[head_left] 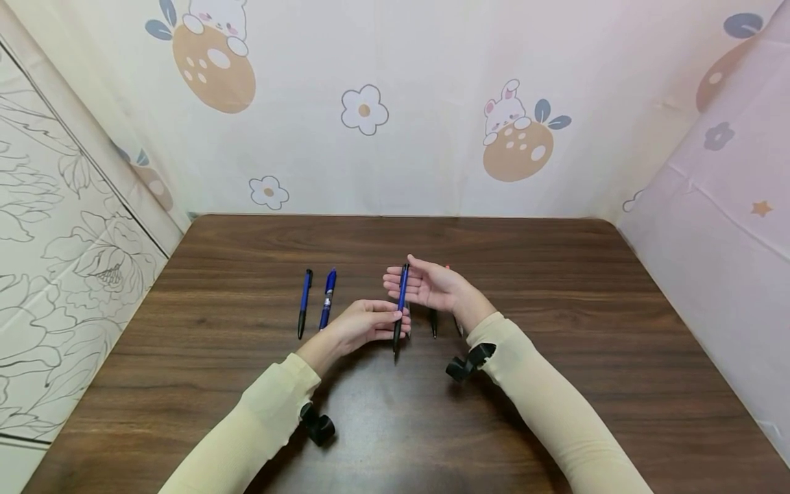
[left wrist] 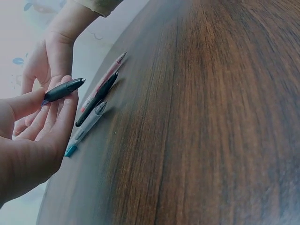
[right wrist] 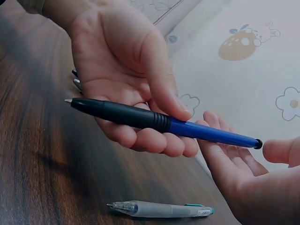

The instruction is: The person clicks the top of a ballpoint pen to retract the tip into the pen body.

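We see one slim ballpoint pen with a blue barrel and a black ribbed grip [right wrist: 164, 123] held above the worktop [head_left: 555, 288], and five others lying on it, six in all. Of those five, two lie side by side on the left: a blue pen with a black lower end [head_left: 305, 304] and a blue pen with pale printing on its barrel [head_left: 328, 299]. The other three make a loose row behind and beside the hands: a translucent grey pen with a teal end [right wrist: 161, 209], an all-dark black pen [left wrist: 97, 99] and a pinkish-red clear pen [left wrist: 105, 78]. The held pen points its metal tip towards the person, its blue end away; seen from the head, its long axis runs near to far, the far end leaning slightly right. The left hand [head_left: 364, 321] pinches it around the grip, thumb on top and fingers beneath. The right hand [head_left: 435, 287] is spread wide, palm turned up, fingers extended behind the blue end and thumb just beside its tail; we cannot tell whether those fingers touch the barrel. Both arms wear cream sleeves [head_left: 549, 405], and we count two black wrist pieces [head_left: 319, 427], one on each arm.
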`<state>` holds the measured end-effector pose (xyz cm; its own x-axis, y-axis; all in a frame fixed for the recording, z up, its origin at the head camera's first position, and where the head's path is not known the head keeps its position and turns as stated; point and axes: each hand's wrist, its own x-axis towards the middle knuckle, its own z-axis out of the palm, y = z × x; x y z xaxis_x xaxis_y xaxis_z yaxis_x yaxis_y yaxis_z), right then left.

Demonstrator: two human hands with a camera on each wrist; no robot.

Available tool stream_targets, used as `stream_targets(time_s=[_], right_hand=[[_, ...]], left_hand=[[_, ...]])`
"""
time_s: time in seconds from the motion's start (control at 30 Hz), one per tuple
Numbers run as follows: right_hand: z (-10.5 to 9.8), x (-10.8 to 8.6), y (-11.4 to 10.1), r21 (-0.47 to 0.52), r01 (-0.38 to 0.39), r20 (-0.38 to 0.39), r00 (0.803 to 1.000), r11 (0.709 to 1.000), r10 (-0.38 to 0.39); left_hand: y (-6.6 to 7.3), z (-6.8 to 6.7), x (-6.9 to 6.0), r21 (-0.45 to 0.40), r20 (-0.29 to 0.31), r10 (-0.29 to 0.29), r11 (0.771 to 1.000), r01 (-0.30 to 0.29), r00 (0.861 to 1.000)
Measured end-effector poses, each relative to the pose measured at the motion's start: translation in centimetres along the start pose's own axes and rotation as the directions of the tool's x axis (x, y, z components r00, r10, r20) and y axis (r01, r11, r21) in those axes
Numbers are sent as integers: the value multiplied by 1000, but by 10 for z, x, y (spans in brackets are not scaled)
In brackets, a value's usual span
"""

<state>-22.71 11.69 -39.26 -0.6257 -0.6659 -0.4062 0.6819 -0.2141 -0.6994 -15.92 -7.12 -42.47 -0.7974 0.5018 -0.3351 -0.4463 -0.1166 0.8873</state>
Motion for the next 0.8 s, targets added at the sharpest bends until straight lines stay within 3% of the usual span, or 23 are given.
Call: stream_targets(time_s=[0.43,0.8], right_hand=[[3,4,1,53,-43,13,999,998,42],[3,6,2,91,-32,-1,999,995,32]], left_hand=[[0,1,-3,16,-8,53,998,-52,999],[1,0,-3,35,-19,57,998,-57,998]])
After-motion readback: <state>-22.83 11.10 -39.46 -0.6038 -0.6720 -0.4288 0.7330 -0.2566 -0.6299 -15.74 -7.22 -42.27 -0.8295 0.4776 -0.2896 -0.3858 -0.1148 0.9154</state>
